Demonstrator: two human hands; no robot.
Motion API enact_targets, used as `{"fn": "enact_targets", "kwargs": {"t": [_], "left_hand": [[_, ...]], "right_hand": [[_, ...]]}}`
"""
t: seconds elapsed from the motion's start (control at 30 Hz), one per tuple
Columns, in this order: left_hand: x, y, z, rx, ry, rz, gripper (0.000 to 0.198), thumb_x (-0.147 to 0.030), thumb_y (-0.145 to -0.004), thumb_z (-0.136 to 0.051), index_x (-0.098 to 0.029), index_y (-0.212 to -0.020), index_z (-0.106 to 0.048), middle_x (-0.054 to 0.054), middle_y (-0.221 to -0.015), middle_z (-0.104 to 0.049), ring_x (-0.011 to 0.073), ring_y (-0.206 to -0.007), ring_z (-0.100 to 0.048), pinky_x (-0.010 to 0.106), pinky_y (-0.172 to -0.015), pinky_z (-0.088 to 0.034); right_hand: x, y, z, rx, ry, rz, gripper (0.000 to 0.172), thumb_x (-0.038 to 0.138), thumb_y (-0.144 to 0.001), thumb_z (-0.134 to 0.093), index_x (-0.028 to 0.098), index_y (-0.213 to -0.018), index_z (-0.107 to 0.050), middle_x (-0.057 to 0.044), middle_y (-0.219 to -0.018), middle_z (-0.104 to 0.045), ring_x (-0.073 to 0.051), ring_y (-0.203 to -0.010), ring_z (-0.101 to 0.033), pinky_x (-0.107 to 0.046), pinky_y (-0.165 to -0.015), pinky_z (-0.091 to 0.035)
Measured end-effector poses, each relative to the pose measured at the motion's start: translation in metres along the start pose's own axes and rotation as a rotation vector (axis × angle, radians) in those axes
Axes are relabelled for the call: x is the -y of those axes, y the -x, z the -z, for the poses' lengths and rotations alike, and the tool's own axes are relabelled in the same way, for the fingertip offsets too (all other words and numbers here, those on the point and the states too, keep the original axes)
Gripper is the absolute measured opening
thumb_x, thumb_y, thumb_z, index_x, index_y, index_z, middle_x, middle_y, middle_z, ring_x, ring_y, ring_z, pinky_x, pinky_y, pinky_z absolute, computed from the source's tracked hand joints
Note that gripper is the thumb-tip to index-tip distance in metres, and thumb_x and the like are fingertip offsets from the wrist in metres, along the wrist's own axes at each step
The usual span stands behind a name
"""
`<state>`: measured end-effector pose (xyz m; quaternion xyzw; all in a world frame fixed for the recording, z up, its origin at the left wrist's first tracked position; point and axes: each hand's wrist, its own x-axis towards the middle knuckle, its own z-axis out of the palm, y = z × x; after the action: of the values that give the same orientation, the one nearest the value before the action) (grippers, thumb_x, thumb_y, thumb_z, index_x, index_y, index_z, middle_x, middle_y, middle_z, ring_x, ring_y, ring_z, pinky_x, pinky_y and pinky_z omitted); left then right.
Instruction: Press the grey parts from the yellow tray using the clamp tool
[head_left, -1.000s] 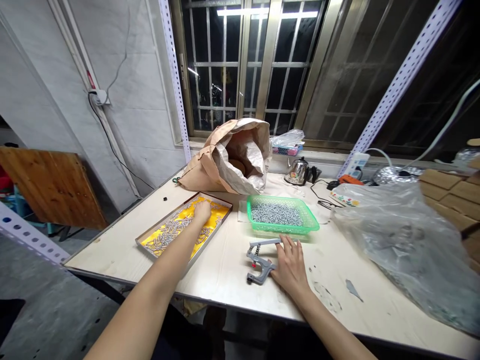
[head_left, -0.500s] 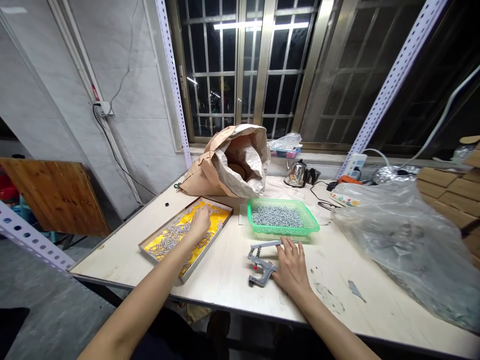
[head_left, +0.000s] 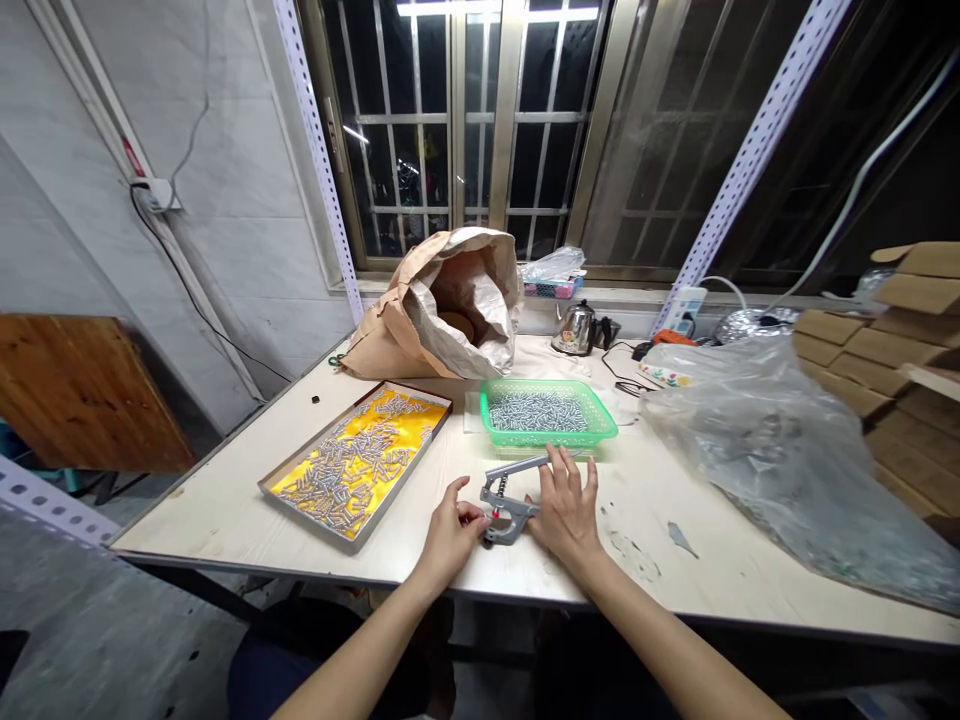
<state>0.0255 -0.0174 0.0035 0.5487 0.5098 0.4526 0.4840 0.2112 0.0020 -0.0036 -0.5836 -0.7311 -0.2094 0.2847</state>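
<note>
My right hand [head_left: 568, 503] is wrapped round the handles of grey snap fastener pliers [head_left: 510, 518], which have a spring and a red tip in the jaw. At the jaw of the pliers, my left hand [head_left: 452, 532] is closed in a pinch; whatever lies between its fingertips is too small to make out. A shallow tray [head_left: 298, 452] to the left has a yellow lining, with many small metal pieces [head_left: 349, 462] scattered over it. Behind the pliers, a green plastic basket [head_left: 551, 440] holds a heap of similar small metal parts [head_left: 536, 411].
A large open paper sack [head_left: 390, 335] lies behind the tray. Near the window stand a metal kettle [head_left: 575, 329] and a power strip [head_left: 685, 309]. A big clear plastic bag [head_left: 780, 470] covers the table's right side, beside stacked cardboard boxes [head_left: 874, 360]. A grey scrap [head_left: 682, 540] lies nearby.
My left hand has left the yellow-lined tray and moved right to the jaw of the pliers. My right hand keeps its hold on the pliers. The camera view has shifted slightly.
</note>
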Motion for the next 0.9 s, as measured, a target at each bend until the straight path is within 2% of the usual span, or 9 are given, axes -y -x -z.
{"fn": "enact_targets", "kwargs": {"t": [0.27,0.5,0.9], "left_hand": [[-0.006,-0.004,-0.002,0.100,-0.226,-0.086,0.071,-0.012,-0.073,-0.058,-0.013,-0.137,-0.028,-0.001,-0.073,-0.067,0.0153,-0.071,-0.062,0.027,-0.075,-0.045],[-0.014,-0.007,0.003,0.221,-0.354,-0.108,0.082,-0.012,-0.073,-0.057,-0.008,-0.144,-0.017,0.003,-0.078,-0.070,0.0163,-0.076,-0.063,0.028,-0.079,-0.044],[-0.009,-0.009,0.001,0.224,-0.328,-0.041,0.087,-0.012,-0.070,-0.057,-0.008,-0.146,-0.015,0.005,-0.081,-0.072,0.0177,-0.075,-0.066,0.028,-0.075,-0.046]], "right_hand": [[0.001,0.001,0.000,0.018,0.024,-0.016,0.044,0.027,-0.072,-0.054,0.010,-0.112,-0.054,-0.021,-0.141,-0.039,-0.032,-0.134,-0.025,-0.058,-0.110,-0.001],[0.002,0.001,0.002,0.064,0.056,-0.025,0.049,0.027,-0.070,-0.055,0.007,-0.115,-0.052,-0.022,-0.145,-0.032,-0.032,-0.137,-0.019,-0.060,-0.109,0.002],[0.002,0.001,0.002,0.061,0.068,-0.006,0.052,0.027,-0.071,-0.055,0.006,-0.118,-0.050,-0.023,-0.147,-0.027,-0.033,-0.138,-0.013,-0.061,-0.108,0.002]]}}
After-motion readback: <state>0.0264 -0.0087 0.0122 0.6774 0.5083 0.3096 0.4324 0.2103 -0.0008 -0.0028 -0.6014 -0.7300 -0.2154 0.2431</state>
